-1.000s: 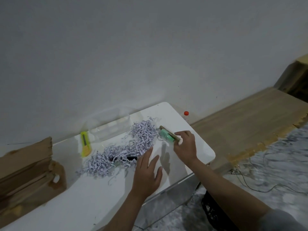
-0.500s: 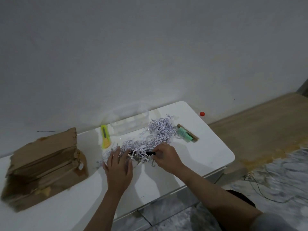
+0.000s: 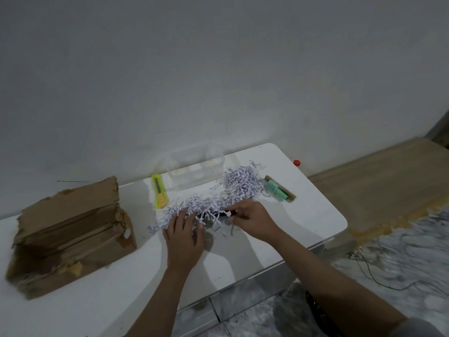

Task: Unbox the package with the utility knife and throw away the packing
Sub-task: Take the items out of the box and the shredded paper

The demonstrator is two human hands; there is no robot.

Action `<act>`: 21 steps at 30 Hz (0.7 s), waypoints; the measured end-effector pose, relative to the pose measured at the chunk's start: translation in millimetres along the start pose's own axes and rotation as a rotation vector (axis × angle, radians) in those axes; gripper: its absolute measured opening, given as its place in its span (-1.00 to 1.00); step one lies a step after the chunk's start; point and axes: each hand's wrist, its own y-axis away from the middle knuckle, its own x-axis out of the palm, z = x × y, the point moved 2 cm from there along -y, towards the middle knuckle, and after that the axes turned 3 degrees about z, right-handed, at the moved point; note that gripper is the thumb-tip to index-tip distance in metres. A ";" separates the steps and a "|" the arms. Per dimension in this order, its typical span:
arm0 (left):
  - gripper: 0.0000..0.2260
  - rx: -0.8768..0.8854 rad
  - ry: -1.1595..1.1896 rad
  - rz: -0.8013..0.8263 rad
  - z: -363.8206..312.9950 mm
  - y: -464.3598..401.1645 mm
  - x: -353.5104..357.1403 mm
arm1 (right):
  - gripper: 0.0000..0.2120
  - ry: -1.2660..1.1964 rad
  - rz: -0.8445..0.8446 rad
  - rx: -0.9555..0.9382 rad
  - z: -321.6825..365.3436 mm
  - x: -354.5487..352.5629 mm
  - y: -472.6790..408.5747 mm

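Unboxing is judged complete. The cardboard box is seen torn open and slumped at 9 o'clock on the white surface, well apart from the hands. The utility knife, yellow-green, is laid down at 11 o'clock of the left hand, near the shred pile's left edge and not held; whether its blade is retracted cannot be told.

Contents are out. A green bottle-like item on a brown card is set at 2 o'clock, just beside the shredded paper. A clear plastic container is seen at 12 o'clock, against the wall.

Packing is not yet discarded. The shredded paper is spread in a band across the middle of the surface.

The left hand is laid flat on the near left part of the shreds, fingers straight and slightly spread, holding nothing. The right hand is at the pile's near right edge, its fingers curled and pinching a small dark object with a pale strip at it; what the object is cannot be told.

Remaining, by judgement: shreds to be gathered and binned, box to be discarded. No bin is in view.
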 end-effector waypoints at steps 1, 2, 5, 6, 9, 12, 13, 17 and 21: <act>-0.53 0.004 0.004 0.000 0.4 0.2 0.0 | -0.82 -0.034 -0.013 0.011 0.9 -0.9 0.5; -0.53 0.007 0.008 0.002 0.5 0.5 -0.2 | -0.85 -0.046 -0.032 0.013 2.7 -1.3 1.3; -0.57 0.005 0.012 0.016 -0.5 0.8 -0.9 | -0.84 -0.068 -0.067 0.028 9.5 -2.6 3.6; -0.59 -0.001 0.011 0.022 -0.8 1.0 -1.0 | -0.83 -0.070 -0.065 0.037 11.8 -3.3 4.2; -0.59 -0.012 0.020 0.045 -1.1 1.7 -1.7 | -0.82 -0.010 -0.070 0.026 19.2 -3.3 5.7; -0.59 -0.012 0.025 0.062 -0.6 2.2 -2.6 | -0.84 0.092 -0.147 -0.010 24.7 -4.4 5.8; -0.62 -0.010 0.028 0.062 -0.3 2.3 -2.5 | -0.83 0.100 -0.174 -0.018 26.2 -4.8 6.1; -0.68 -0.013 0.037 0.070 -0.6 2.2 -1.5 | -0.77 0.120 -0.237 -0.045 29.3 -5.0 10.0; -0.68 -0.008 0.026 0.084 0.3 2.0 -1.3 | -0.82 0.106 -0.272 -0.043 31.0 -7.2 15.1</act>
